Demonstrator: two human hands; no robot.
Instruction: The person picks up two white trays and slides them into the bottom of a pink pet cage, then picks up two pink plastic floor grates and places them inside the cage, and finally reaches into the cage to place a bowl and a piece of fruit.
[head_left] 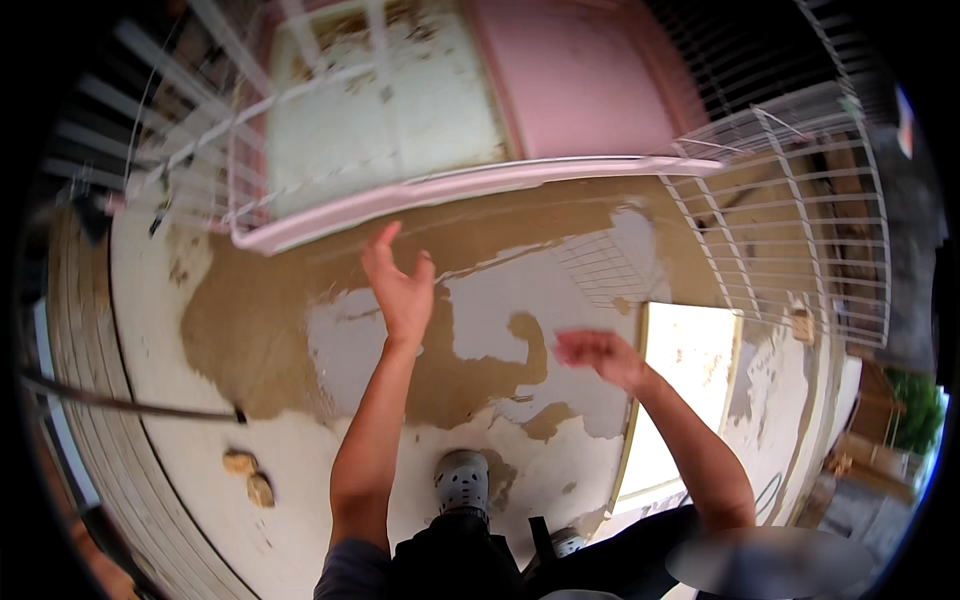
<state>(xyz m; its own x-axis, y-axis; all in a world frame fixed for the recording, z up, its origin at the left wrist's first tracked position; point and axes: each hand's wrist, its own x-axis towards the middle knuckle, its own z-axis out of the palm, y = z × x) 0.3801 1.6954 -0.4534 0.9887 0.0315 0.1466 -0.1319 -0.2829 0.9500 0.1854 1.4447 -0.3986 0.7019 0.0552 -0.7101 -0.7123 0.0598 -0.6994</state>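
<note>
My left hand (399, 295) is raised over the wet floor, its thumb and fingers apart and curved, holding nothing. It is nearest the front rail (420, 193) of a pink-framed cage without touching it. To the right, my right hand (603, 358) hangs in the air, its fingers stretched leftward and smeared by motion; nothing shows in it. Close by that hand lies a pale, flat rectangular panel (680, 390) with a tan rim and brown stains. Inside the cage are a stained whitish tray (385, 110) and a pink panel (580, 75).
White wire grids stand at the cage's left (190, 165) and right (790, 215). Puddles (480, 310) spread across the concrete. Two stones (248, 477) and a dark thin rod or hose (130, 403) are at left, beside wooden boards (95, 350). My grey clog (462, 480) is below.
</note>
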